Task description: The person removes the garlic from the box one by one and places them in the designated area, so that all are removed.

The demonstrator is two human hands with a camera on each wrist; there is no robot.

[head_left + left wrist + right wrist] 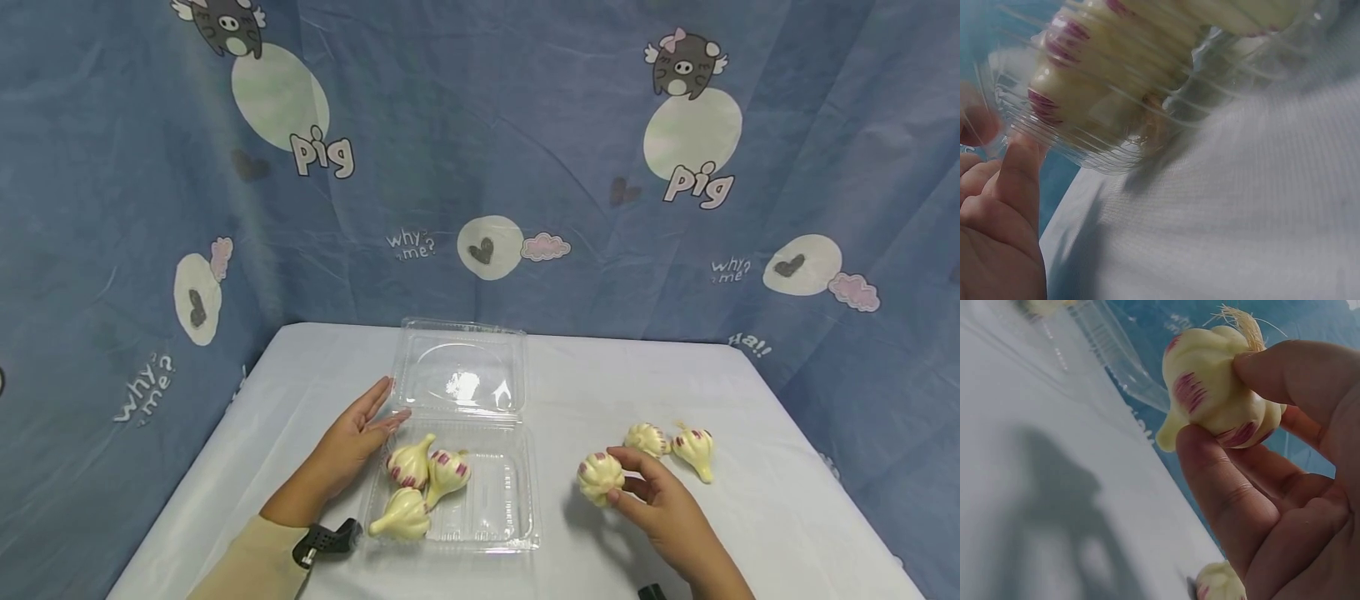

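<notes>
My right hand (660, 508) pinches a garlic bulb (600, 478) between thumb and fingertips, above the table to the right of the clear plastic container (495, 546). Purple streaks and a tuft of dry roots show on this bulb (1213, 390) in the right wrist view. My left hand (348, 450) rests at the container's left edge near the hinge, its fingers fairly straight and touching the plastic. Inside the base, on its left side, lie three garlic bulbs (448, 475). The container's lid (461, 375) is folded back, away from me.
Two more garlic bulbs, one paler (647, 439) and one with its stem toward me (694, 452), lie on the white tablecloth (780, 517) beyond my right hand. A blue printed curtain (540, 150) hangs behind and along both sides of the table.
</notes>
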